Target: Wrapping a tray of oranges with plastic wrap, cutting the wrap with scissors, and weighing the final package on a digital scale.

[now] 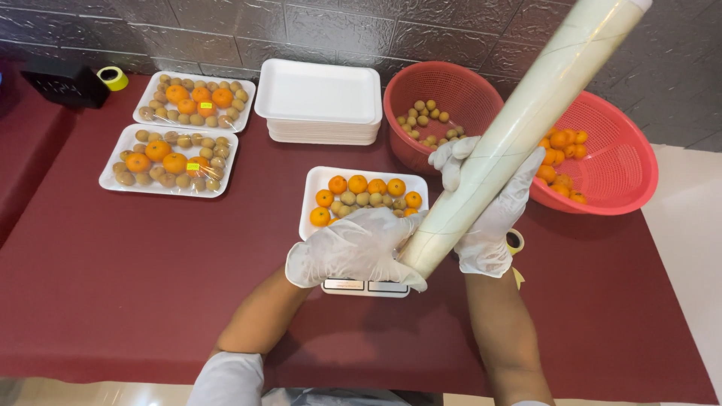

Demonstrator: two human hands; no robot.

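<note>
Both my hands wear thin white gloves and hold a long roll of clear cling film (526, 120), tilted up to the right. My left hand (353, 248) grips its lower end. My right hand (489, 203) wraps around the roll a little higher. Below the roll a white foam tray (320, 180) with small oranges and brown longan-like fruits rests on a small scale (365, 286), which is mostly hidden.
Two film-wrapped fruit trays (109, 169) (150, 89) lie at the back left. A stack of white foam trays (320, 98) sits behind. Two red baskets (466, 79) (624, 162) hold fruit at right. Tape rolls (113, 77) (514, 240) and a black box (64, 83) lie on the maroon table (135, 263).
</note>
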